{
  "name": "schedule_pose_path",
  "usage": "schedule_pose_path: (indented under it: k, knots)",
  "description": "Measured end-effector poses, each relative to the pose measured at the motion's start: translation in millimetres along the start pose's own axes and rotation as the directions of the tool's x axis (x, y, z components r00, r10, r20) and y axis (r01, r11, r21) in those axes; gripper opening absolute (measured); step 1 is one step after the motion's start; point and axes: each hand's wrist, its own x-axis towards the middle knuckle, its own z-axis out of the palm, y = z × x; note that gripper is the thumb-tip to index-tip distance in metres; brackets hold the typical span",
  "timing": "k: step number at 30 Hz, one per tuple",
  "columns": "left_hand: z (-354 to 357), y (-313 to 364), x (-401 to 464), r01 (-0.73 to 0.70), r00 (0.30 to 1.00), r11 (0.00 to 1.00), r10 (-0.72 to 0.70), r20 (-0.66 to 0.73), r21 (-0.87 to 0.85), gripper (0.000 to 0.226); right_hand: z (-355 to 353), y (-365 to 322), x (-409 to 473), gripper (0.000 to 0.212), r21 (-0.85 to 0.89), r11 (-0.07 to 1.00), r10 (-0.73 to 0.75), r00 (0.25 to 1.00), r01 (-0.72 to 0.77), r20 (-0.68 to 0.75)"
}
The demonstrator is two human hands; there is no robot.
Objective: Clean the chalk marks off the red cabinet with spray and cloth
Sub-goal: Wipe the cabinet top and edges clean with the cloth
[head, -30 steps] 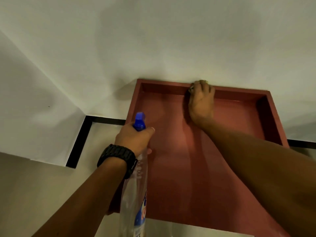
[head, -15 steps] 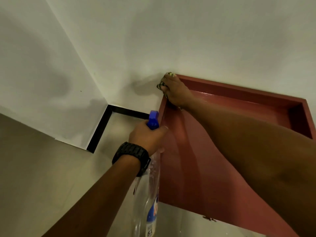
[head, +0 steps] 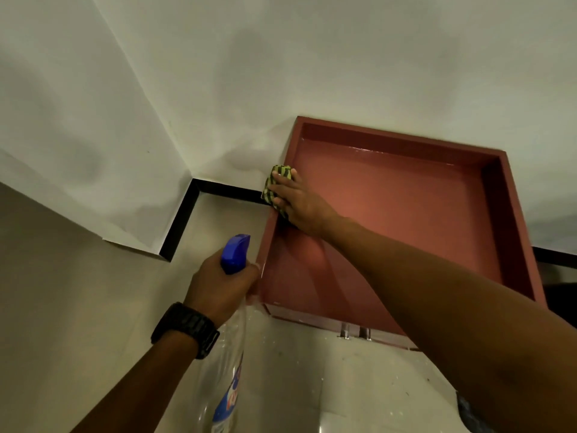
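Nearest in, the left hand (head: 218, 285) is wrapped around the neck of the spray bottle (head: 224, 364), blue nozzle up, hanging just off the near-left corner of the red cabinet (head: 406, 214). A black watch (head: 184, 329) sits on that wrist. Further out, the right hand (head: 296, 198) has its fingers spread flat on a green-and-black striped cloth (head: 276, 189), pressing it onto the cabinet's left rim, about midway along. So it's the wiping step, I'd say. No chalk shows from here; the panel gleams wet towards the far edge. Next calls for firm strokes along that rim. Beyond stand the white wall (head: 312, 57) and the black skirting (head: 224, 189); nothing blocks the cloth.
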Motion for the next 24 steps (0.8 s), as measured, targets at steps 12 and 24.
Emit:
schedule_pose_path:
  k: [12, 24]
  knots:
    - [-41, -34, -6, -0.028, 0.991, 0.998, 0.019, -0.132, -0.061, 0.008, 52, -62, -76, 0.042, 0.117, 0.988, 0.102, 0.994, -0.097, -0.036]
    - [-43, -39, -29, -0.023, 0.991, 0.995, 0.010, -0.135, -0.095, 0.014, 96, -110, -148, 0.048, -0.018, 0.992, 0.122, 0.988, -0.124, -0.100]
